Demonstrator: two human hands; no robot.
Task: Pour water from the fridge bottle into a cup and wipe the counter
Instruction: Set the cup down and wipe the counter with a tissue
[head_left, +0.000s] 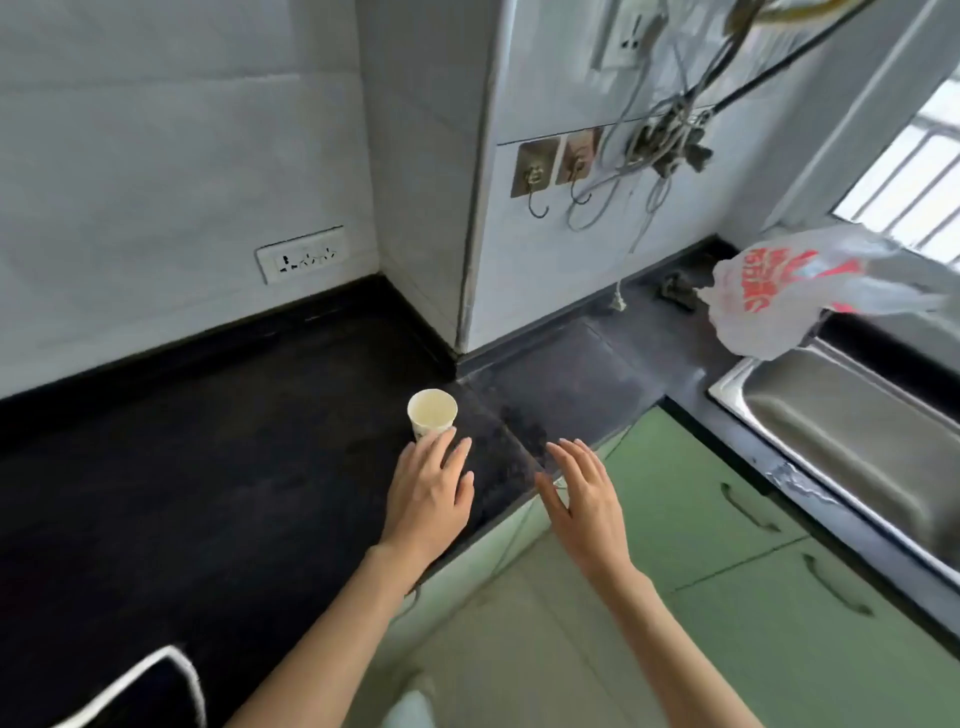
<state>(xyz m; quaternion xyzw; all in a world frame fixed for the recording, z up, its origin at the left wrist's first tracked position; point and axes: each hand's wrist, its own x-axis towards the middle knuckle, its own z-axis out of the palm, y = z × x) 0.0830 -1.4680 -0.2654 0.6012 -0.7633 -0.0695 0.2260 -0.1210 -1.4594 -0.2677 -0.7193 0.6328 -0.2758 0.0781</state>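
Observation:
A white paper cup (432, 413) stands upright on the black counter (208, 467) near its front corner. My left hand (428, 493) hovers just in front of the cup, fingers spread, fingertips at the cup's base; I cannot tell if they touch it. To its right, my right hand (584, 493) is held open over the counter's edge with nothing in it. No bottle and no cloth are in view.
A steel sink (852, 431) lies at the right, with a white plastic bag with red print (769, 296) behind it. Green cabinet doors (727, 545) run below the counter. Wall sockets (301, 254), hooks and hanging cables are on the back walls. A black, white-edged object (150, 696) sits bottom left.

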